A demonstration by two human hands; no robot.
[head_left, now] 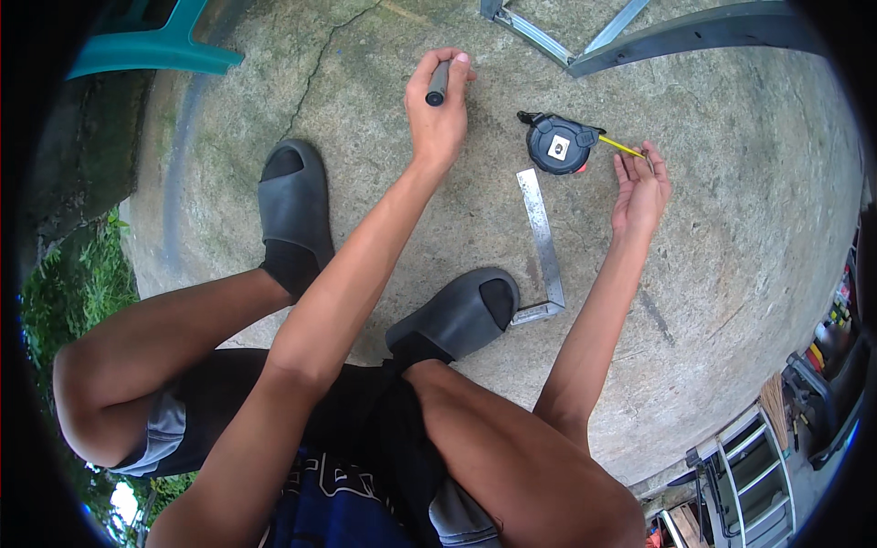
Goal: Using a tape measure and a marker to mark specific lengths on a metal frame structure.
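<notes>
Left hand [438, 114] top centre, fingers clenched round dark marker [438, 83] — light, rigid, slick barrel, best gripped mid-body. Right hand [639, 192] released, fingertips at yellow blade [622, 147] of tape measure [559, 143] — springy, thin-edged; take case instead. Steel square [543, 239] on concrete floor [731, 228].

— What do your hands hold?
— My left hand [438, 114] grips a dark marker [438, 83]. My right hand [641, 187] is open, fingertips at the yellow tape blade [621, 146] of the tape measure [559, 143].
— And the steel square [543, 242]?
— On the concrete [731, 183], one end under my sandal [461, 315].
</notes>
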